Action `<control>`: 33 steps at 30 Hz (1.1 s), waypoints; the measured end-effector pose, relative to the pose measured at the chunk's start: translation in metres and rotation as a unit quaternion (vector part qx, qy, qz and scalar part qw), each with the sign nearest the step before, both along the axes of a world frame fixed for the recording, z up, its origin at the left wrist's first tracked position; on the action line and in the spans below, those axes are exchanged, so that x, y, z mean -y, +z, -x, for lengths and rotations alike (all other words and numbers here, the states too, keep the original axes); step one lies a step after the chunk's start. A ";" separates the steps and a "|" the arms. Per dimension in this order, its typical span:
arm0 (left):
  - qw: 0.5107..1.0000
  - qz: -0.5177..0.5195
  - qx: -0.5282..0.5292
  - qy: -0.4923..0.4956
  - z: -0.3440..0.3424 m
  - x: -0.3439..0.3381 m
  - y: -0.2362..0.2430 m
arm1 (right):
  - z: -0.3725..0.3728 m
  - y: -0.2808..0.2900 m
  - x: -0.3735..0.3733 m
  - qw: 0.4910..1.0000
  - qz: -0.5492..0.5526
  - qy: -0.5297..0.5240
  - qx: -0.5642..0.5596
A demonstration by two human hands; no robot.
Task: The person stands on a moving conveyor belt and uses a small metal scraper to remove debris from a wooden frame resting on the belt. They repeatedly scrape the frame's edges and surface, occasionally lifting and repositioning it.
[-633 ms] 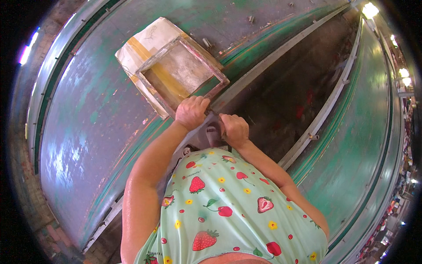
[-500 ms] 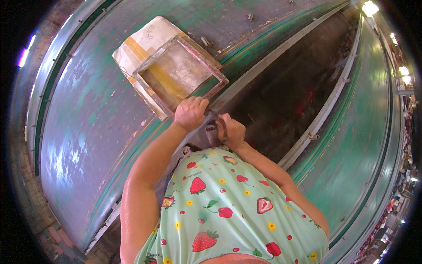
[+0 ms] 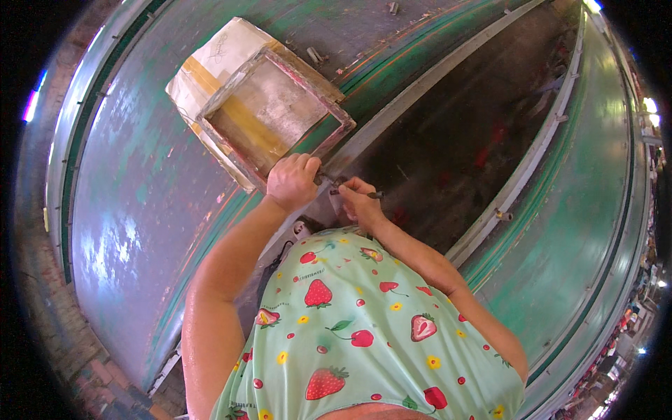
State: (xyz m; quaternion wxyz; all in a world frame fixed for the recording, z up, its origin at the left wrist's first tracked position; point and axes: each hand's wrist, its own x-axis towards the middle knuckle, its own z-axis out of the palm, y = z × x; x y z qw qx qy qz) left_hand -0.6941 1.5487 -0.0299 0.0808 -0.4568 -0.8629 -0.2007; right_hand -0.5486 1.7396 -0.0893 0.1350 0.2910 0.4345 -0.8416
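My left hand (image 3: 292, 180) is closed at the near edge of a worn square frame (image 3: 229, 92); what its fingers hold is partly hidden, beside a small dark metal fitting. My right hand (image 3: 358, 204), just right of it, grips a slim dark tool (image 3: 374, 195) whose end sticks out past the fingers. The frame lies over a white cardboard piece (image 3: 221, 40) with yellow tape, on a scuffed grey-green surface (image 3: 135, 200).
A metal rail (image 3: 451, 59) borders a dark gap (image 3: 458, 161) right of my hands. A second green surface (image 3: 576, 231) lies beyond another rail (image 3: 511, 203) with small fittings. Clutter and lights line the far right rim.
My right hand's fingers have shifted, and the dark tool in them has turned more crosswise. The view has moved slightly, while my left hand stays closed beside the frame.
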 end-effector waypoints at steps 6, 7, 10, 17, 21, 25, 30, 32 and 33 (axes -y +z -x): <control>0.999 0.035 0.008 0.004 0.000 0.000 0.005 | 0.003 0.008 0.002 0.971 0.230 -0.018 0.062; 0.999 0.048 0.007 0.000 0.001 -0.001 0.008 | 0.003 0.007 -0.002 0.976 0.204 -0.020 0.074; 0.998 0.049 0.039 -0.007 -0.001 -0.002 0.020 | -0.001 0.001 -0.020 0.998 0.054 0.010 0.003; 0.975 -0.086 0.145 0.147 -0.010 0.062 0.051 | -0.014 0.012 -0.022 0.842 -0.461 -0.220 -0.174; 0.862 -0.158 0.298 0.380 -0.017 0.120 0.041 | -0.017 0.057 0.001 0.831 -0.468 0.019 -0.299; 0.828 -0.238 0.299 0.410 -0.031 0.158 0.011 | -0.011 0.082 0.013 0.868 -0.277 0.259 -0.320; 0.791 -0.311 0.335 0.408 -0.058 0.172 -0.017 | -0.002 0.082 0.011 0.832 -0.279 0.354 -0.323; 0.779 -0.316 0.364 0.401 -0.060 0.176 -0.018 | 0.005 0.083 0.009 0.817 -0.234 0.407 -0.335; 0.776 -0.306 0.384 0.397 -0.062 0.177 -0.017 | 0.009 0.083 0.008 0.858 -0.253 0.337 -0.293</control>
